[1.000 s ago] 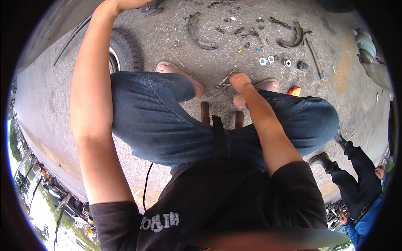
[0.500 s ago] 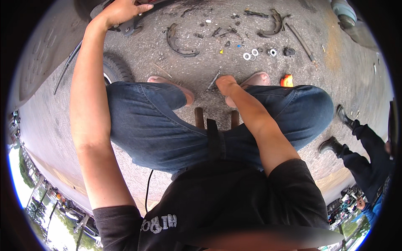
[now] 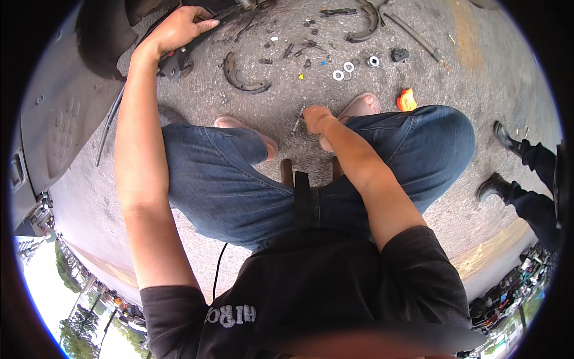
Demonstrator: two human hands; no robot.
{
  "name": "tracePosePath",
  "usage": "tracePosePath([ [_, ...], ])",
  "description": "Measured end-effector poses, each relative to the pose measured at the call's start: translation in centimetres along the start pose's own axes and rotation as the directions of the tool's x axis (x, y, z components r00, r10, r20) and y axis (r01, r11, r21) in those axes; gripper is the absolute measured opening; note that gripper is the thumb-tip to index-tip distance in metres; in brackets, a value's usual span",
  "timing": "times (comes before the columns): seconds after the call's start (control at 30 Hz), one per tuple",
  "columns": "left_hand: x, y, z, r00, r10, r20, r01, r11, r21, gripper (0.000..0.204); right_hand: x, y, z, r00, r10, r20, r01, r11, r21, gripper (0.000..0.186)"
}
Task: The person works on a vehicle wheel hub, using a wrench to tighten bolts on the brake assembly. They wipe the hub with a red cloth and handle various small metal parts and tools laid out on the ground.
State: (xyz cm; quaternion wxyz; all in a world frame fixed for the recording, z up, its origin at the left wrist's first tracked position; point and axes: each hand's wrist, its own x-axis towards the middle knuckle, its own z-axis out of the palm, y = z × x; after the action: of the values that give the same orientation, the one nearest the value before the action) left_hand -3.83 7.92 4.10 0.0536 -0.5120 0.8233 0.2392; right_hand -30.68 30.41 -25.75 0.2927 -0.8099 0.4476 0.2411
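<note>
My left hand [image 3: 182,30] rests on the edge of a dark vehicle part [image 3: 142,43] at the upper left, thumb stretched out, other fingers partly hidden. Down between my feet, my right hand [image 3: 318,118] has its fingers closed at a thin metal tool [image 3: 298,121], slanting close to the ground; its exact kind is too small to tell. Beyond it lie two curved brake shoes, one on the left [image 3: 239,78] and one farther right [image 3: 372,25]. Pale washers [image 3: 338,75], a round metal nut [image 3: 373,61] and a small yellow piece [image 3: 301,76] lie between them.
An orange tape measure [image 3: 406,100] lies beyond my right knee. A dark rod [image 3: 412,37] and a black lump [image 3: 399,55] are at the far right. The vehicle's grey body [image 3: 54,113] stands on the left. Another person's boots [image 3: 495,186] are at the right.
The view has shifted, bringing more of the vehicle's body into sight. My right hand stays low by the metal tool, which now stands a little steeper. My left hand remains on the vehicle part.
</note>
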Motion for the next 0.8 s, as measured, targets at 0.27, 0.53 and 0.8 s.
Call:
tracePosePath([
  [0.27,0.6,-0.8,0.3,0.996,-0.086,0.031,0.088,0.993,-0.073,0.047,0.0,0.1,-1.9,0.991,0.132,0.035,-0.137,0.962,0.238,0.032],
  [0.53,-0.3,-3.6,-0.1,0.982,-0.189,0.016,0.189,0.971,-0.149,0.050,1.1,0.8,-2.1,0.929,0.363,0.071,-0.353,0.812,0.466,0.032],
  [0.8,-1.7,-6.8,-0.3,0.954,-0.299,0.009,0.297,0.947,-0.121,0.050,1.2,0.8,-1.9,0.901,0.428,0.071,-0.410,0.787,0.461,0.033],
])
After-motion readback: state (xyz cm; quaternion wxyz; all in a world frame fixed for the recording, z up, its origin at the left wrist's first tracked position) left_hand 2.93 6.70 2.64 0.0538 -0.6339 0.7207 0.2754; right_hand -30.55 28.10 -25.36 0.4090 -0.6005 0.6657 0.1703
